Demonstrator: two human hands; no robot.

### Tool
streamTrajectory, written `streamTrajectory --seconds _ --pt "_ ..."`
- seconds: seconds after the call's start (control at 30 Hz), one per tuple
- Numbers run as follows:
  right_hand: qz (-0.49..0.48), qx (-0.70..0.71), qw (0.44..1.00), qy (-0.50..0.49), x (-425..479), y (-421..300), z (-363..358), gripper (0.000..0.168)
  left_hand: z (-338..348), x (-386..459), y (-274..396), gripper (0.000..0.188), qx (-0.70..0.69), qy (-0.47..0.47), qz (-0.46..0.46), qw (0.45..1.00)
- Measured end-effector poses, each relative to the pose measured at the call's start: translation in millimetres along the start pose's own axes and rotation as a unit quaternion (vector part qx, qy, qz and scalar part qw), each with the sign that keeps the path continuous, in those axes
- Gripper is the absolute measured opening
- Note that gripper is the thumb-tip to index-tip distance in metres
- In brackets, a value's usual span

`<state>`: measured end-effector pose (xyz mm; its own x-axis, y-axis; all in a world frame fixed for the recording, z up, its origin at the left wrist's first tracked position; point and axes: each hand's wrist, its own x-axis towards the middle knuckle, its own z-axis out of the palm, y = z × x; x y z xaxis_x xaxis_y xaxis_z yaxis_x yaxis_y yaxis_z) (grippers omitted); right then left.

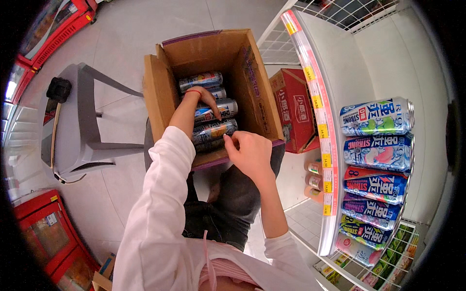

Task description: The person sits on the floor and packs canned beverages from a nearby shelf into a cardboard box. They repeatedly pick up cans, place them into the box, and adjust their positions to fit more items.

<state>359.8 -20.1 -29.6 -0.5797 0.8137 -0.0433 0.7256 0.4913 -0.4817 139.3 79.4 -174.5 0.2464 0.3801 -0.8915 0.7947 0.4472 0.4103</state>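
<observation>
An opened cardboard box [218, 47] rests on the person's lap, with several silver-and-blue drink cans [214, 131] lying on their sides in it. My left hand [205, 100] reaches inside, its fingers bent down over the cans; whether it grips one cannot be told. At the box's near right corner is my right hand [251, 149], thumb and forefinger curled close together beside the nearest can; whether anything is between them is unclear. To the right, a row of RIO cans [376, 152] stands on a white shelf [335, 182] behind a price strip.
A red carton [295, 109] sits beyond the box, beneath the shelf. On the left stands a grey plastic stool [69, 145] with a black device [59, 90] and a strap on it. Red display cabinets [54, 225] line the far left. Bottles [314, 180] show below the shelf edge.
</observation>
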Motion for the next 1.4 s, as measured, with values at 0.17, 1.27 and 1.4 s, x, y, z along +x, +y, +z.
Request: streamTrajectory --seconds 0.17,1.27,1.4 --pt "0.003 0.005 1.0 -0.005 0.1 0.0 -1.3 0.031 8.1 -1.7 10.0 0.101 0.07 0.099 0.003 0.993" --pt "-0.086 0.039 0.992 0.087 1.5 18.0 22.8 0.024 48.7 -155.8 303.3 0.066 0.002 0.369 0.662 0.653" --pt "-0.043 0.01 0.999 0.031 0.9 22.3 14.4 0.02 50.5 -156.7 309.8 0.067 -0.063 0.354 0.668 0.651"
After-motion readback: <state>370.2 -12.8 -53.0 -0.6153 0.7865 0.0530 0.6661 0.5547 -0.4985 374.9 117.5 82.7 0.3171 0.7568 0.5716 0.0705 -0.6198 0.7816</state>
